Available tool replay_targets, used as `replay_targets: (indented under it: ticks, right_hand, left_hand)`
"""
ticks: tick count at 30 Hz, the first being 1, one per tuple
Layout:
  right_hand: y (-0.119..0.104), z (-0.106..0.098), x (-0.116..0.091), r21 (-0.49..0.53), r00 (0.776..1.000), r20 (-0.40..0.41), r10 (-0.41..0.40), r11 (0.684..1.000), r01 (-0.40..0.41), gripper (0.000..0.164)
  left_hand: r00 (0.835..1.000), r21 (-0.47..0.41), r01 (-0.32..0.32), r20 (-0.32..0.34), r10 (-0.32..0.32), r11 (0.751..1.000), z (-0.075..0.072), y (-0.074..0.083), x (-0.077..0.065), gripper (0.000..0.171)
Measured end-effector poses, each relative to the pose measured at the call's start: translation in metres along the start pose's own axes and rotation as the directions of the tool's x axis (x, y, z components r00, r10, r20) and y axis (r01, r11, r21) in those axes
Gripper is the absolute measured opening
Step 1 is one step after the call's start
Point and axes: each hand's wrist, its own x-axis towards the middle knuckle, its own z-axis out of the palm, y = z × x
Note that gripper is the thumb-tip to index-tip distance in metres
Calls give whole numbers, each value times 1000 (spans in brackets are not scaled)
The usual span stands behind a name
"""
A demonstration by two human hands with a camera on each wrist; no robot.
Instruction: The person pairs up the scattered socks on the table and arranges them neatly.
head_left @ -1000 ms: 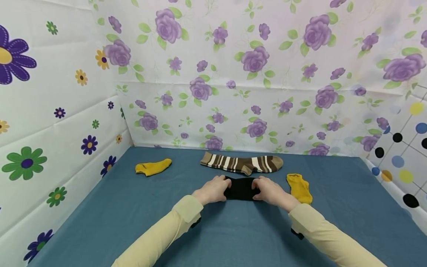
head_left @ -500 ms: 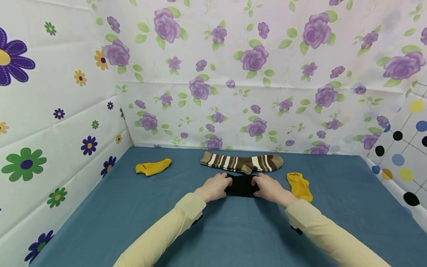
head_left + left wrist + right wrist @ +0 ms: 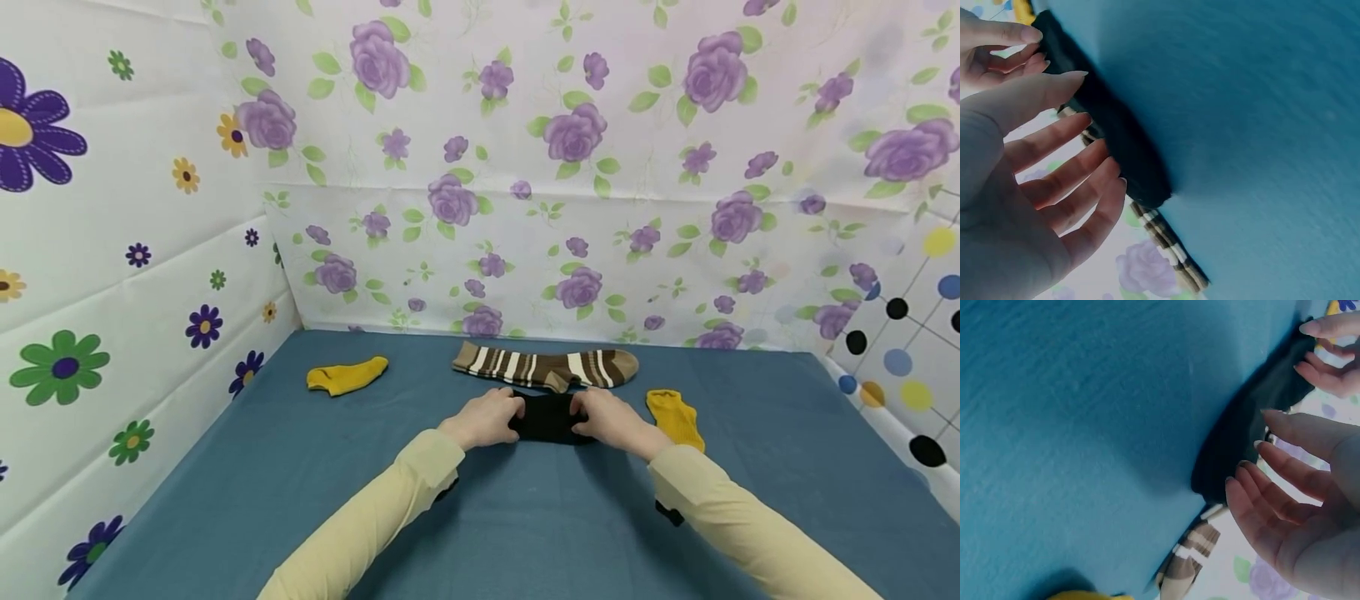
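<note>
A folded black sock (image 3: 546,417) lies on the blue cloth between both hands, just in front of a long striped sock. At its left end is my left hand (image 3: 486,417), fingers loosely bent. My right hand (image 3: 611,422) is at the opposite end in a similar pose. From the left wrist, thumb and fingers (image 3: 1075,178) show spread apart, tips right at the dark fabric (image 3: 1125,137). The right wrist view likewise has relaxed fingers (image 3: 1279,500) along the edge of the black sock (image 3: 1235,440), thumb held apart from them.
Behind the black sock lies the brown, tan and white striped sock (image 3: 543,367). One mustard-yellow sock (image 3: 347,377) sits at the back left, another (image 3: 675,419) beside my right wrist. Flower-printed sheets (image 3: 480,167) wall the back and left; a dotted sheet (image 3: 911,358) stands on the right.
Both hands and the black sock have shifted slightly away from me, toward the striped sock, and a touch to the right. The other socks have stayed where they were.
</note>
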Motion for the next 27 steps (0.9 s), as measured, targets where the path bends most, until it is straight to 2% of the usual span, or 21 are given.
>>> replay_targets:
  ticks: [4,12,18,27]
  right_hand:
    - [11,-12,-3,31,999,-45,1,1000,0,16]
    - [34,-29,-14,67,991,-112,66,996,-58,15]
    - [46,-33,-24,132,988,-109,108,987,-93,13]
    - [56,-37,-34,144,988,-126,93,987,-74,14]
  left_hand:
    - [999,-45,-21,-32,19,999,-5,6,2,23]
    - [996,-46,-62,-67,59,997,-9,20,6,19]
    - [994,-53,-79,-73,75,995,-6,31,13,19]
    - [990,-49,-113,-85,109,992,-5,44,19,19]
